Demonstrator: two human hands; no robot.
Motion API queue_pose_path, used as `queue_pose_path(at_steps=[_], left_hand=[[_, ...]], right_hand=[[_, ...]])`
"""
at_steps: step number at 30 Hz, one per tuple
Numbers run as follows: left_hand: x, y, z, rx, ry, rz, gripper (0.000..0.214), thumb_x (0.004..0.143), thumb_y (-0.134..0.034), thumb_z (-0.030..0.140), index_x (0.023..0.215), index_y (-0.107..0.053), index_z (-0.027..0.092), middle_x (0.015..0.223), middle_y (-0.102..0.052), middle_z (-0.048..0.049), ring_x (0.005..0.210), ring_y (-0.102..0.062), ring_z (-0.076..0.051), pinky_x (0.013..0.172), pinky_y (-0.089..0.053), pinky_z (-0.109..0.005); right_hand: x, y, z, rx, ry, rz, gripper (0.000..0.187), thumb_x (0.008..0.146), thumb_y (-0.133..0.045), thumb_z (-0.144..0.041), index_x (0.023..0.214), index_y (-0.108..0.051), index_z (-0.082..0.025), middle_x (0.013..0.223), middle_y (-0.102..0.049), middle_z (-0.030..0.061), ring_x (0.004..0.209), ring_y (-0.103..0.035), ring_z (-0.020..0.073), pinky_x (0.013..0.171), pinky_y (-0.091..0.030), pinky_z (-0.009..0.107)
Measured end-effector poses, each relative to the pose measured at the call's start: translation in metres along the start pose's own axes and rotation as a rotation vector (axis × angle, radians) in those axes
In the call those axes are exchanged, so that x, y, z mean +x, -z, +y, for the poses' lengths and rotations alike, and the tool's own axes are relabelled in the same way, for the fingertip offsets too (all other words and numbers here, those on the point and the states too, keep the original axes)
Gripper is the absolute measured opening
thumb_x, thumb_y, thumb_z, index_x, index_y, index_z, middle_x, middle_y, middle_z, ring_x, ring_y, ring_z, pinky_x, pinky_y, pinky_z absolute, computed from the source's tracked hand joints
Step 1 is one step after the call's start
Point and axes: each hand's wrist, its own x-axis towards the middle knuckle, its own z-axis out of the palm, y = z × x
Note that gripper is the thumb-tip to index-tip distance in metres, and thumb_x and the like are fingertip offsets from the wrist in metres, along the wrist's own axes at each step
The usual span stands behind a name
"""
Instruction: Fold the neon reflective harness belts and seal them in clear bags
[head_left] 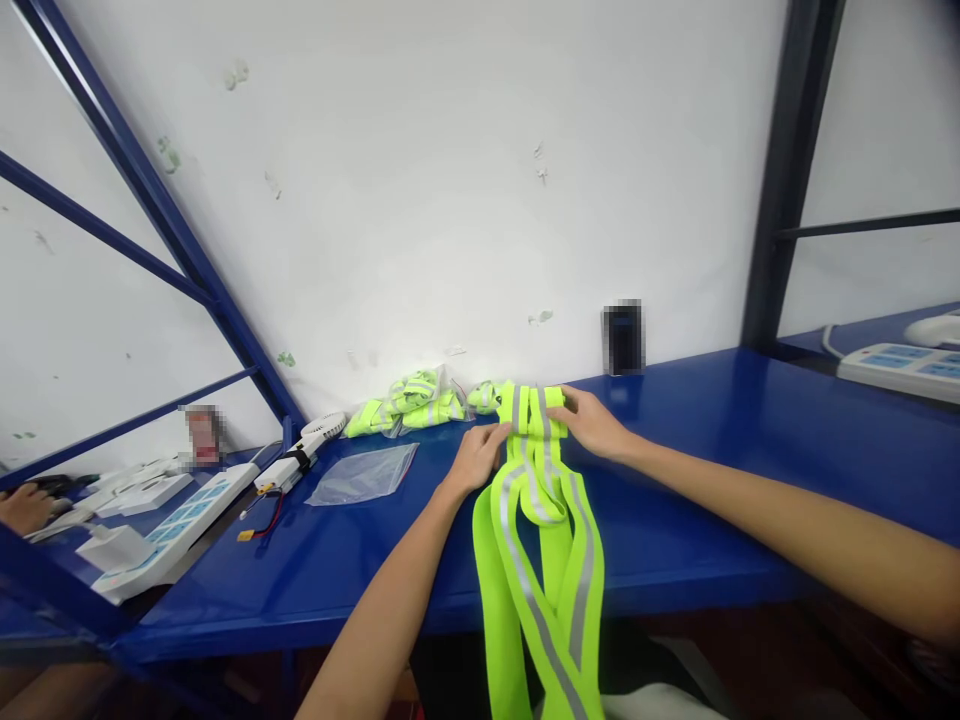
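Observation:
A neon yellow-green reflective strap vest (525, 570) with silver stripes runs from the table over its front edge, its long loops hanging down. Its far end lies gathered in flat folds. My left hand (478, 457) is closed at the left edge of the folded part. On the opposite edge my right hand (592, 422) pinches the folds between thumb and fingers. Just behind the folds sits another bunched yellow-green bundle (482, 396), partly hidden. A flat clear plastic bag (364, 475) rests on the table to the left of my left hand.
Bagged yellow-green vests (412, 402) lie against the wall on the blue table (705, 470). A white handheld fan (324, 428), a wired connector (259, 530) and a power strip (176, 530) are at left. A blurred dark box (623, 338) stands behind; another person's hand (26, 508) shows far left.

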Motion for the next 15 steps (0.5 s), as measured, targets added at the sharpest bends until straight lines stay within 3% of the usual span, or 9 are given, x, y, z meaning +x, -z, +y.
queue_pose_path(at_steps=[4,6,8,10,13,15], left_hand=[[-0.0022,0.0027,0.0015,0.194,-0.176,-0.002,0.051,0.088,-0.047,0.055,0.056,-0.057,0.016,0.057,-0.055,0.0000,0.060,-0.046,-0.014,0.062,-0.035,-0.028],[-0.0021,0.0033,0.0005,0.268,-0.199,0.025,0.046,0.087,-0.050,0.051,0.060,-0.060,0.016,0.057,-0.055,0.0000,0.061,-0.046,-0.013,0.063,-0.034,-0.028],[-0.0017,0.0033,-0.0016,0.317,-0.152,0.051,0.040,0.086,-0.053,0.050,0.068,-0.064,0.016,0.052,-0.050,0.0019,0.055,-0.044,-0.013,0.059,-0.033,-0.028],[-0.0012,0.0028,-0.0037,0.320,-0.103,0.079,0.036,0.084,-0.056,0.051,0.090,-0.066,0.016,0.052,-0.048,0.0041,0.051,-0.044,-0.013,0.057,-0.033,-0.028],[0.0001,0.0019,-0.0058,0.244,-0.156,0.169,0.055,0.078,-0.066,0.050,0.124,-0.056,0.020,0.081,-0.063,-0.0023,0.072,-0.056,-0.019,0.071,-0.042,-0.030],[0.0019,0.0014,-0.0072,0.156,-0.202,0.201,0.052,0.077,-0.068,0.049,0.121,-0.059,0.023,0.104,-0.063,-0.0080,0.096,-0.056,-0.024,0.085,-0.042,-0.033]], right_hand=[[-0.0012,-0.0058,-0.0017,0.408,-0.276,0.036,0.052,0.083,-0.055,-0.027,0.134,-0.045,-0.032,0.081,-0.066,-0.0027,0.072,-0.062,0.0166,0.063,-0.049,0.026],[-0.0011,-0.0072,-0.0009,0.546,-0.382,0.015,0.045,0.084,-0.055,-0.028,0.128,-0.050,-0.033,0.079,-0.065,-0.0035,0.066,-0.061,0.0155,0.058,-0.048,0.025],[-0.0002,-0.0078,0.0015,0.616,-0.453,0.018,0.030,0.083,-0.056,-0.028,0.113,-0.059,-0.027,0.082,-0.067,-0.0010,0.067,-0.061,0.0156,0.058,-0.049,0.025],[0.0004,-0.0076,0.0047,0.644,-0.502,0.019,0.020,0.083,-0.057,-0.029,0.100,-0.064,-0.022,0.084,-0.068,0.0019,0.069,-0.063,0.0167,0.060,-0.050,0.027],[-0.0004,-0.0069,0.0080,0.657,-0.563,-0.053,0.022,0.084,-0.055,-0.035,0.095,-0.065,-0.019,0.080,-0.069,0.0046,0.069,-0.064,0.0190,0.060,-0.051,0.029],[-0.0018,-0.0068,0.0080,0.627,-0.588,-0.141,0.036,0.086,-0.051,-0.048,0.098,-0.064,-0.018,0.075,-0.069,0.0060,0.064,-0.063,0.0200,0.054,-0.050,0.029]])
